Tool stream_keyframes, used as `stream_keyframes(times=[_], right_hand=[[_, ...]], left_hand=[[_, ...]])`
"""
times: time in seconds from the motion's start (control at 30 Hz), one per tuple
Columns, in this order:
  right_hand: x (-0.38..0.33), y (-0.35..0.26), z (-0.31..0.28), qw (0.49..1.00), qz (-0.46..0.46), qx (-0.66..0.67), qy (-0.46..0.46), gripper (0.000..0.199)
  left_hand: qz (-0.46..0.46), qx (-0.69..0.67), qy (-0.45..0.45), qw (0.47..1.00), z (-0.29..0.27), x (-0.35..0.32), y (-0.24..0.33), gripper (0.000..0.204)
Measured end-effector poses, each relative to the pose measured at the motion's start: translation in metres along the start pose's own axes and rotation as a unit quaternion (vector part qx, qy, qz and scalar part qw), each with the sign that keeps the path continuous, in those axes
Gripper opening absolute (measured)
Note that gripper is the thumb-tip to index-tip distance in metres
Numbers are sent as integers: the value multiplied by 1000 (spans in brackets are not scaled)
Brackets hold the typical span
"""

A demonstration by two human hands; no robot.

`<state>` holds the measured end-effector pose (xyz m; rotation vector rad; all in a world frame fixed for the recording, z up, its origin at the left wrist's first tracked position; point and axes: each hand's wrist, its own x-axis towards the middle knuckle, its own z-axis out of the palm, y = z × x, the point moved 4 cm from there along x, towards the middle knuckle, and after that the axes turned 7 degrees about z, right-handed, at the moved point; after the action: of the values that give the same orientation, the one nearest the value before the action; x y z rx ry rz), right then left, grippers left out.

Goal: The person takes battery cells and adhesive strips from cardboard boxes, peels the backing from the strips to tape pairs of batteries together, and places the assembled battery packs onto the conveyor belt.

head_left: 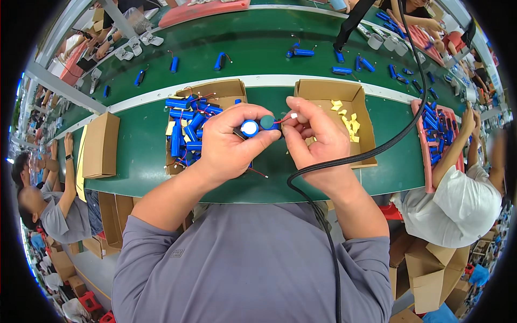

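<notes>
Both hands are raised over the near green worktop (pixel 274 183), roughly between two open cardboard boxes. Our left hand (pixel 229 141) is closed on a blue battery pack (pixel 250 128), thumb on the near side and curled index finger on the far side. We note two round ends side by side: the left one white with a blue rim, the right one covered by a dark green disc (pixel 267 122). Thin red and dark wires (pixel 283 119) lead right from the green end toward a small white connector (pixel 293 116). The pack's remaining length is hidden by our left hand.

Our right hand (pixel 322 137) faces it, thumb and index finger bent toward the connector, the other fingers curled behind. We cannot tell whether the fingertips pinch the lead or only stand beside it. Both forearms angle inward from the near side; a black braided cable (pixel 355 160) crosses above the right wrist.

On the left, the left box (pixel 226 89) holds many blue packs (pixel 176 137) lying at mixed angles. On the right, the right box (pixel 323 91) contains yellow scraps (pixel 353 128). Farther off, more blue cylinders (pixel 219 61) lie on a green surface (pixel 258 40).
</notes>
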<state>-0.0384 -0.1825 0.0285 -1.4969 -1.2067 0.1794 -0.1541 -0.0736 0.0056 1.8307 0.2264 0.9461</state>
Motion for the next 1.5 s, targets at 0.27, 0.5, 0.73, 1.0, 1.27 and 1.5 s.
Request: stream_keyframes(times=[0.27,0.5,0.73,1.0,1.27,1.5], right_hand=[[-3,7,5,999,33,-1,-10,30],[-1,24,7,995,89,32,23,22],[4,34,-15,988,127,49,67,22],[-4,79,-76,917,56,-386,82,16],[-11,65,-59,981,141,-95,93,10],[4,41,-26,984,72,-138,90,5]], left_hand=[[96,111,-36,988,-1,3,4,22],[150,126,-44,980,5,3,15,24],[22,-10,-20,1000,-4,8,12,21],[-221,-144,50,963,-25,83,-54,24],[-256,-133,79,954,-17,126,-67,28],[-356,-457,1,815,8,38,-23,37]])
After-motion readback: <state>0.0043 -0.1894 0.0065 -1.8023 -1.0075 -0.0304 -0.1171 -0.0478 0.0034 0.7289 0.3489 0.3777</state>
